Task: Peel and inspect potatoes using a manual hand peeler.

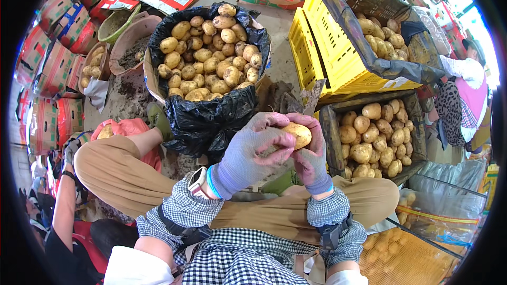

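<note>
Between my two gloved hands I hold a pale yellow potato [299, 135] with brown marks on its skin. My left hand [252, 148], in a soiled purple glove, has its thumb and fingers closed on the potato's left side. My right hand [312, 159], gloved alike, presses the potato from behind and the right. Just beyond my hands stands a round container lined with black plastic [203, 119], heaped with potatoes [210, 64]. At my right, a dark-lined crate [334, 150] holds more potatoes [376, 136].
Yellow crates [311, 53] rise at the far right, the top one lined and holding potatoes. A tub of dirt [129, 47] and printed cartons [53, 68] stand at the left. One person [465, 89] is at the right; another person's arm [64, 200] shows at the left.
</note>
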The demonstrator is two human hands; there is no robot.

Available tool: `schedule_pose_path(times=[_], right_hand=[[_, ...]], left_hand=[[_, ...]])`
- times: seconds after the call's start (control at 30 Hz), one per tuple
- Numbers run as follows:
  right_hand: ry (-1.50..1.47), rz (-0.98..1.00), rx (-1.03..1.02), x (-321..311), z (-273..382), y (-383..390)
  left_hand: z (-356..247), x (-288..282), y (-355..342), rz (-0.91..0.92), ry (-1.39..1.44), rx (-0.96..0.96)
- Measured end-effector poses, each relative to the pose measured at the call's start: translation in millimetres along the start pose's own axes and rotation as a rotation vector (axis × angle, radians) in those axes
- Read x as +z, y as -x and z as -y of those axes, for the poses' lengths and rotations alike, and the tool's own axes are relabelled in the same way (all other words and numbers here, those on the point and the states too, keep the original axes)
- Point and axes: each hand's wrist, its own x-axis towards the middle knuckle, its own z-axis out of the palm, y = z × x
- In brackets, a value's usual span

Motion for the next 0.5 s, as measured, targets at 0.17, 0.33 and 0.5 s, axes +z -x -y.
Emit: schedule_pose_path(times=[0.17, 0.33, 0.5], right_hand=[[-0.081, 0.027, 0.026, 0.4, 9.0, 1.8], [-0.133, 0.076, 0.062, 1.9, 11.9, -0.4], [-0.319, 0.098, 0.22, 6.3, 15.7, -2.2]], left_hand=[[2.3, 0.8, 3.1, 0.051, -0.131, 0.178], [2.7, -4.8, 5.8, 0.032, -0.07, 0.112], [-2.4, -17.0, -9.3, -0.023, -0.271, 0.229]])
